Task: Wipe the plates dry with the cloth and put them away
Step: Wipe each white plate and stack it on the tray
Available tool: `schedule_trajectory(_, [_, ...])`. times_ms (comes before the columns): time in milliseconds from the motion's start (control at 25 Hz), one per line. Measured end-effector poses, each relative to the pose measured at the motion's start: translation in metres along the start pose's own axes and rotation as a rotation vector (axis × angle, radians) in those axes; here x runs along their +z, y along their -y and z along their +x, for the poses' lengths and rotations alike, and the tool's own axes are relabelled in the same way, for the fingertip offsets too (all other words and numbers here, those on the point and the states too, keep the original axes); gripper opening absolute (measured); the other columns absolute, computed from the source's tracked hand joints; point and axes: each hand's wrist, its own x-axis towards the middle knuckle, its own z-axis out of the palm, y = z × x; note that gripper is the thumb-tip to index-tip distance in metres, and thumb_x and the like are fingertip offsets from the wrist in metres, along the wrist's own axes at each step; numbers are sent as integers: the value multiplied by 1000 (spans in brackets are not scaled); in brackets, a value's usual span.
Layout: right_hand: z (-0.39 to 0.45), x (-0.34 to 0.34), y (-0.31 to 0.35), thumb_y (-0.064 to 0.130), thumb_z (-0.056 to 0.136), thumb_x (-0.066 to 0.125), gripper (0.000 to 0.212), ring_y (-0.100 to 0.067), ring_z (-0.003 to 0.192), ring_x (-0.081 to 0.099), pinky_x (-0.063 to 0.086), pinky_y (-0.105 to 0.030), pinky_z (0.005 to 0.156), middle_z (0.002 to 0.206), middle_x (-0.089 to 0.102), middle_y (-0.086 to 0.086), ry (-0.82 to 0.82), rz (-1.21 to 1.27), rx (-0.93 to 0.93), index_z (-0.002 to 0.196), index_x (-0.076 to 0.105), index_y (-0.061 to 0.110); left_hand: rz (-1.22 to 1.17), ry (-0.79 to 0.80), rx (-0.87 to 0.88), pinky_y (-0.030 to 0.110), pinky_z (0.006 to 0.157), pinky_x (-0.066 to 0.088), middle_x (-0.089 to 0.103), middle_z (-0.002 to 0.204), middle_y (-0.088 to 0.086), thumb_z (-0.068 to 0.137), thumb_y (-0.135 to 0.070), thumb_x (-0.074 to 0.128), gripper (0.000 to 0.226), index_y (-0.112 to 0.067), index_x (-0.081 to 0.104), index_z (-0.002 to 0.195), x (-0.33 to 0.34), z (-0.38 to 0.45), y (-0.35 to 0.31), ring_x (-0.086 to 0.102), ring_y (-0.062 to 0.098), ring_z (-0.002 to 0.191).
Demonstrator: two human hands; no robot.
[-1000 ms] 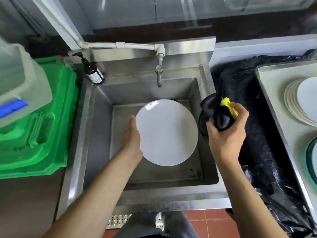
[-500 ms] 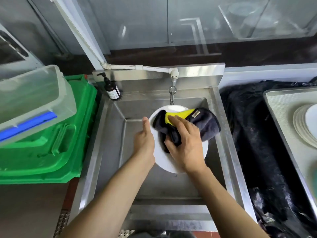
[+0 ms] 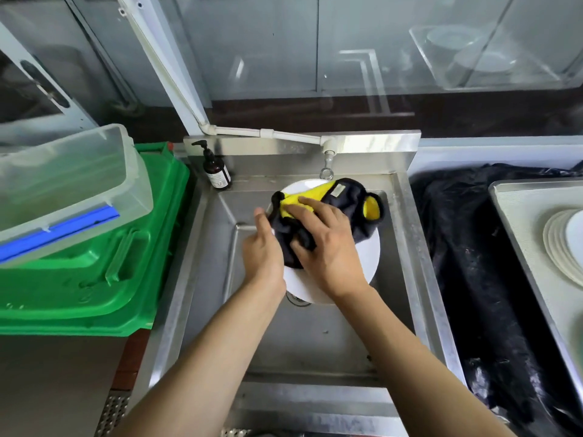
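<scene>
Stainless sink [image 3: 410, 247] under the tap: the plate [image 3: 367, 263] is held over its back half, gripped at its left rim by the left hand [image 3: 263, 250]. The right hand [image 3: 328, 247] presses the cloth [image 3: 356, 216] flat on the plate's upper left face; the bare near-right part probably comes next.

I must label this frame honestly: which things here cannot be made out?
Head view only:
- Round white plate: its middle hidden under the dark-and-yellow cloth and right hand.
- Left hand: fingers hidden behind the plate.
- Stack of white plates: cut off by the right edge.
</scene>
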Motion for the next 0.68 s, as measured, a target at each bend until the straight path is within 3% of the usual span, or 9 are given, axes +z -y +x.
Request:
schedule_trajectory(120, [14, -2, 1, 6, 82, 66, 50, -32, 125, 52, 37, -42, 110, 140, 59, -9, -147, 68, 297, 131, 67, 17, 21, -3, 49, 28, 55, 40, 61, 58, -10, 97, -66, 43, 54, -23, 53, 66, 1, -6, 3, 54, 7, 60])
schedule_trajectory(160, [15, -1, 6, 6, 82, 65, 49, -32, 125, 52, 38, -43, 110, 140, 59, -9, -140, 88, 288, 130, 67, 18, 22, 2, 57, 29, 56, 43, 64, 62, -9, 98, -66, 44, 54, -22, 55, 67, 2, -6, 2, 58, 8, 63])
schedule_trajectory(320, [-11, 1, 15, 18, 84, 62, 45, -28, 121, 53, 39, -39, 108, 135, 60, -6, 20, 57, -51, 128, 68, 20, -13, -8, 44, 33, 67, 51, 71, 81, 3, 98, -64, 46, 54, -18, 64, 78, -8, 4, -8, 67, 22, 76])
schedule_trajectory(480, [5, -5, 7, 7, 85, 63, 46, -31, 125, 52, 41, -48, 107, 136, 61, -9, -117, 92, 325, 129, 67, 16, 17, -19, 63, 33, 69, 45, 61, 78, -3, 97, -66, 44, 53, -19, 57, 76, -8, 0, -2, 59, 17, 74])
schedule_trajectory(680, [-31, 3, 25, 22, 84, 62, 47, -28, 126, 55, 40, -38, 108, 137, 60, -8, 41, 54, -50, 131, 67, 19, 8, -10, 54, 33, 66, 49, 69, 79, 3, 97, -68, 41, 62, -13, 65, 81, -17, 9, -10, 66, 27, 74])
